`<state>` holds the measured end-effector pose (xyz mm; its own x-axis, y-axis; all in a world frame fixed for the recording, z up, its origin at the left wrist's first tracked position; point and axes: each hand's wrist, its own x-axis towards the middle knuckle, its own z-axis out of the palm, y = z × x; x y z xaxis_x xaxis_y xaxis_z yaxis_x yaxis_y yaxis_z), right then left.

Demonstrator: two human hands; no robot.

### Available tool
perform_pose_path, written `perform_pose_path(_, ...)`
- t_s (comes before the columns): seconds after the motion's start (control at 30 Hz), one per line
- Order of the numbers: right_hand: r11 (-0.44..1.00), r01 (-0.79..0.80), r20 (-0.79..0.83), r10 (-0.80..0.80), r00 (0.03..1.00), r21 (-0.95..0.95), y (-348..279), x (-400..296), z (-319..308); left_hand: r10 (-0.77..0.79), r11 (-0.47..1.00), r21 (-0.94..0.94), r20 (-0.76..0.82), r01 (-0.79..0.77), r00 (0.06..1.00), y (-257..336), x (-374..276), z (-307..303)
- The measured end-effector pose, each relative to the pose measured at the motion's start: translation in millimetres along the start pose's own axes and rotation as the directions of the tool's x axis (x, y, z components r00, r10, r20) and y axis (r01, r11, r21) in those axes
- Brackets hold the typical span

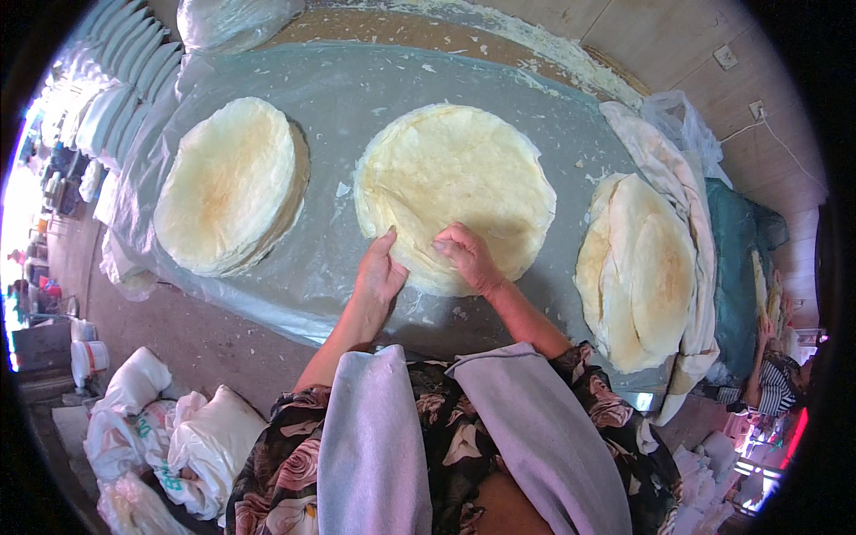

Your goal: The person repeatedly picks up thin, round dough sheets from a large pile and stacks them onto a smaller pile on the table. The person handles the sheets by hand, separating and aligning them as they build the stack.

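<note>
A round stack of thin flatbread sheets (461, 167) lies on the plastic-covered table (334, 87) before me. At its near left edge is my left hand (382, 267), thumb raised against the rim; whether it grips a sheet is hidden. My right hand (467, 257) rests over the near part of the stack, its thumb and bent fingers pinched together at the surface, probably on the top sheet, though the pinch itself is too small to tell. To the left stands another stack of round flatbreads (227, 187), browned at the middle. Folded flatbreads (635, 274) are piled at the right.
A cloth (695, 281) borders the right pile. Dough flakes are scattered over the plastic and along the far edge. A clear plastic bag (234, 23) stands at the far left. Filled white sacks (214, 441) lie on the floor at lower left. Another person (776, 384) is at the far right.
</note>
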<state>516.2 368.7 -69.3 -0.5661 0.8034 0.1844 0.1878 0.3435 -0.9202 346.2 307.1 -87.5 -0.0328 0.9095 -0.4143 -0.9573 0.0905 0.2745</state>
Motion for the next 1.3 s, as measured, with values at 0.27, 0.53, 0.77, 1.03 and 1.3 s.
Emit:
perform_pose_path(0.27, 0.864, 0.131, -0.007, -0.154, 0.988, -0.487, -16.4, 6.5, 12.3, 0.144, 0.889, 0.456, -0.164, -0.055, 0.976, 5.3, -1.5, 21.3)
perform_pose_path(0.53, 0.775, 0.199, 0.069, -0.198, 0.978, -0.600, -29.3, 8.1, 12.9, 0.090, 0.957, 0.287, -0.220, -0.024, 0.971, 1.6, -5.9, 29.6)
perform_pose_path(0.77, 0.834, 0.110, 0.094, -0.070, 0.993, -0.541, -3.5, 27.0, -15.7, 0.090, 0.946, 0.324, -0.184, -0.026, 0.979, -2.2, -3.2, 10.7)
perform_pose_path(1.03, 0.961, -0.173, -0.059, 0.164, 0.985, -0.217, -36.0, 177.4, -252.9, 0.150, 0.930, 0.362, -0.199, -0.070, 0.968, -6.8, 3.5, -8.7)
perform_pose_path(1.3, 0.603, -0.285, -0.399, -0.060, 0.915, -0.745, -156.6, 237.4, -455.8, 0.135, 0.918, 0.392, -0.152, -0.066, 0.979, -16.2, 15.4, -19.5)
